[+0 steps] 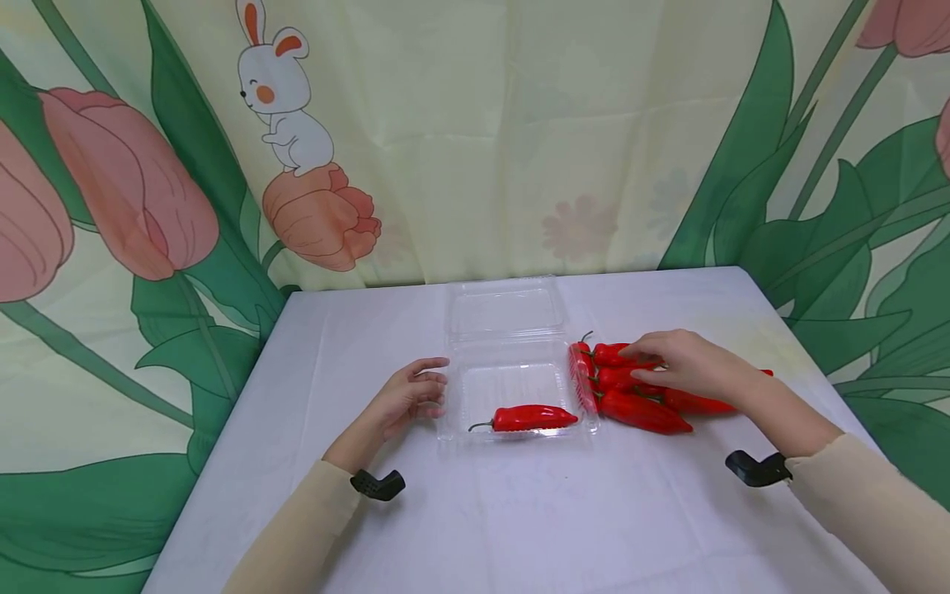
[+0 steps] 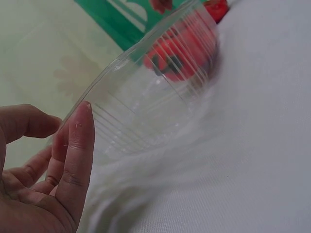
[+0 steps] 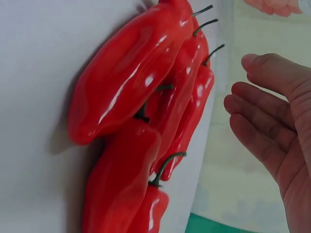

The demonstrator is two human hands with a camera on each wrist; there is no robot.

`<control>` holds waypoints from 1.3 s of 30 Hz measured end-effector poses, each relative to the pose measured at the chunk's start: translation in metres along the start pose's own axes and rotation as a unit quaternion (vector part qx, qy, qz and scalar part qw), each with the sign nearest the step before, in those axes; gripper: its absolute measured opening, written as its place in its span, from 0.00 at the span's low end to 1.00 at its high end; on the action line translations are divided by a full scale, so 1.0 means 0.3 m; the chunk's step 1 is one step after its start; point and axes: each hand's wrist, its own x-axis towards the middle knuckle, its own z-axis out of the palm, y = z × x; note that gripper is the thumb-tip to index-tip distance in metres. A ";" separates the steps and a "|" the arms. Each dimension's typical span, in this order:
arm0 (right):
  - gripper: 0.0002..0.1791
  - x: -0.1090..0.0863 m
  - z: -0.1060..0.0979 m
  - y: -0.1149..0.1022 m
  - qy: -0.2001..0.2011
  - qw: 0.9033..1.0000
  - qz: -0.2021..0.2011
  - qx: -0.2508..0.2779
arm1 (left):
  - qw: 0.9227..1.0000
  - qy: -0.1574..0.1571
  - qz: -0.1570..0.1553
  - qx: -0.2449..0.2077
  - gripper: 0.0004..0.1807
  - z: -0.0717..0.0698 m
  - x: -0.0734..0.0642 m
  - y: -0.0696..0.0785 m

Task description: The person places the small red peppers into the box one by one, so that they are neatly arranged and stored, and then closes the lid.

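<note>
A clear plastic clamshell box (image 1: 512, 388) lies with its lid folded back. Inside its near edge lies one red chili pepper (image 1: 530, 417), stem to the left. Another red pepper (image 1: 583, 371) shows through the ribbed right wall; which side of the wall it is on, I cannot tell. My left hand (image 1: 411, 396) is at the box's left rim, its loosely bent fingers (image 2: 80, 131) touching or almost touching the plastic. My right hand (image 1: 686, 363) is over a cluster of red peppers (image 3: 131, 73) right of the box, holding nothing, fingers slightly bent and apart from the peppers.
A white cloth covers the table (image 1: 519, 511). The transparent lid (image 1: 507, 309) reaches the table's back edge. Behind hangs a curtain (image 1: 475, 140) printed with tulips and a rabbit. Each wrist bears a black camera mount (image 1: 377, 485).
</note>
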 end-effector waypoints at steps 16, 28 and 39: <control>0.25 -0.091 -0.030 0.138 0.018 0.999 0.043 -0.011 | 1.000 0.003 0.002 0.001 0.30 -0.002 -0.001 -0.003; 0.27 -0.154 -0.027 0.291 0.015 0.996 0.085 0.003 | 1.000 0.002 0.004 -0.001 0.29 -0.004 -0.006 -0.003; 0.29 -0.186 -0.014 0.385 0.002 0.993 0.118 0.027 | 1.000 0.001 0.004 0.002 0.30 0.001 -0.003 0.000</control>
